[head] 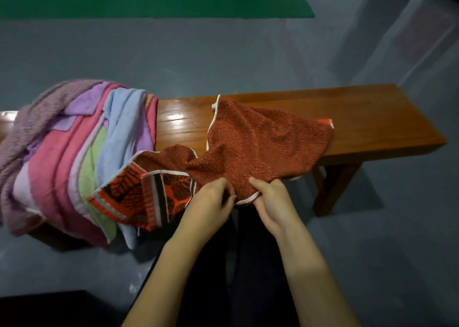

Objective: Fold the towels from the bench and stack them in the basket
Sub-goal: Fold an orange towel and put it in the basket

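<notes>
A rust-red towel (263, 138) with a white hem lies crumpled across the middle of the wooden bench (377, 118), its patterned red-and-black end hanging over the near edge. My left hand (211, 202) and my right hand (273, 202) sit close together at the near hem, and both pinch the towel's edge. A pile of several towels (64, 157) in mauve, pink, lilac, green and light blue drapes over the bench's left part. No basket is in view.
Grey floor surrounds the bench. A green mat (149, 1) with white lines lies far behind. A dark shape (42, 307) fills the lower left corner. My dark trousers show between my forearms. The bench's right end is bare wood.
</notes>
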`<state>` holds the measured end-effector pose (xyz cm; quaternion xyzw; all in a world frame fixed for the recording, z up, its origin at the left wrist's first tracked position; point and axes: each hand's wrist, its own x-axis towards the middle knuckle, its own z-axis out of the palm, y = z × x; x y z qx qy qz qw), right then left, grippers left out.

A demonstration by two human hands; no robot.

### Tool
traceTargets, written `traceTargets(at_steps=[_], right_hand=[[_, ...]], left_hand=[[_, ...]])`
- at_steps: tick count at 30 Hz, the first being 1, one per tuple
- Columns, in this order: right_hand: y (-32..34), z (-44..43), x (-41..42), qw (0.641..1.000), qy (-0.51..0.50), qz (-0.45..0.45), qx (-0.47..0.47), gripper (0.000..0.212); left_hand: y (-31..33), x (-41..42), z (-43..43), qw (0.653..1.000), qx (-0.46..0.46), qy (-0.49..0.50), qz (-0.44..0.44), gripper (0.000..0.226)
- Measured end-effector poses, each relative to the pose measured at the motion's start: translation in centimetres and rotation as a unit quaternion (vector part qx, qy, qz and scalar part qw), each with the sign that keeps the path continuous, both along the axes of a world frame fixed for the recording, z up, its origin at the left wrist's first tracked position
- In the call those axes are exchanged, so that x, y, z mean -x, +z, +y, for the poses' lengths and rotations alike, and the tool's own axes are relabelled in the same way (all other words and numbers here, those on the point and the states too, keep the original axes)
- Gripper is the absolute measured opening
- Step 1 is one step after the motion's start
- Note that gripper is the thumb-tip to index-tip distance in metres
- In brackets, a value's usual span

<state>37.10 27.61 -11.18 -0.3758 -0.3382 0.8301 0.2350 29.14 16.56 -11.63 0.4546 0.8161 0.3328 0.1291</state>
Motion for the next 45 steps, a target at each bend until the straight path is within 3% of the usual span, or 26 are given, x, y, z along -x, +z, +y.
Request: traceTargets(at_steps=[5,8,10,12,14,17,20,23,27,30,36,45], right_hand=[[1.3,0.8,-1.0,0.988,0.113,-0.055,-0.093,0.019],[2.4,0.4,-1.3,0.972,0.166,-0.077,-0.146,0.01],[3.0,0.2,-1.5,0.938,0.172,-0.118,-0.276,0.015],[3.9,0.2,-1.7,0.87,0.112,-0.146,-0.458,0.011],[4.7,0.1,-1.7,0.839,0.08,-0.08,-0.532,0.023],[5.5,-0.3,-0.4,0.852,0.185,-0.013,-0.489,0.041],[5.4,-0.6,0.3,0.863,0.24,-0.051,-0.441,0.023],[4.5,-0.1,-0.1,0.866,0.212,-0.095,-0.444,0.013],[4.1,1.1,-1.2,0.843,0.08,-0.17,-0.505,0.012],[4.2,1.8,-1.4,0.828,0.088,-0.222,-0.508,0.008],[6.3,-2.0,1.4,0.86,0.309,-0.064,-0.401,0.017],[4.5,-0.1,-0.2,0.881,0.163,-0.1,-0.433,0.012]], left_hand=[[-0.1,-0.8,-0.2,0.997,-0.002,-0.014,-0.078,0.03],[-0.5,-1.5,0.0,0.999,-0.009,0.021,-0.048,0.013],[-0.2,-1.3,-0.1,0.997,-0.03,0.054,-0.054,0.012],[0.6,-0.8,-0.4,0.992,-0.061,0.08,-0.075,0.011],[2.0,-0.4,-0.6,0.991,-0.089,0.071,-0.074,0.007],[4.2,0.4,-0.7,0.986,-0.148,0.048,-0.055,0.009],[5.6,1.2,-1.2,0.982,-0.177,0.051,-0.047,0.011],[6.1,2.0,-2.3,0.988,-0.137,0.032,-0.06,0.012],[6.1,4.2,-4.6,0.997,-0.065,0.04,-0.028,0.015],[6.2,5.4,-5.4,0.996,-0.054,0.064,-0.019,0.017],[7.4,3.1,-3.2,0.996,-0.079,0.02,-0.043,0.023],[6.8,5.5,-6.4,0.996,-0.001,0.052,-0.073,0.019]])
